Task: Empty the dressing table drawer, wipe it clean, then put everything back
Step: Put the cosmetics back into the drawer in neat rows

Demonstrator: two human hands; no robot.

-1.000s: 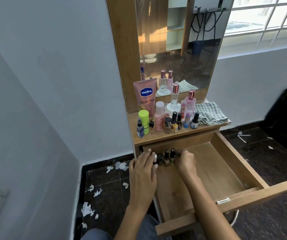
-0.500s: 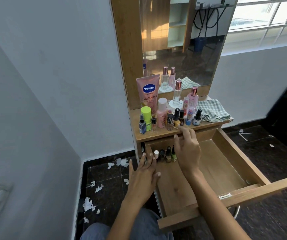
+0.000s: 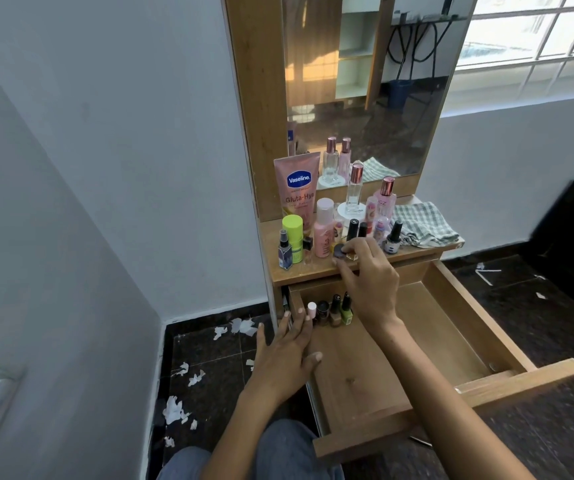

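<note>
1. Low in the frame's centre, the left hand (image 3: 287, 355) lies flat, fingers spread and holding nothing, on the open drawer (image 3: 375, 372)'s left edge.
2. Just right of its fingertips, four nail polish bottles (image 3: 332, 310) stand in the drawer's back left corner.
3. Above them, at centre, the right hand (image 3: 370, 275) pinches a dark-capped bottle (image 3: 340, 252) on the dressing table top (image 3: 308, 271).
4. Right of centre, a checked cloth (image 3: 422, 225) lies there.

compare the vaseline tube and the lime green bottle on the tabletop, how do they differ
The Vaseline tube is pink, tall and flat, widening toward the top, and stands at the back against the mirror frame. The lime green bottle is shorter, round and stands nearer the front edge. Both are upright on the tabletop, on its left side.
</note>
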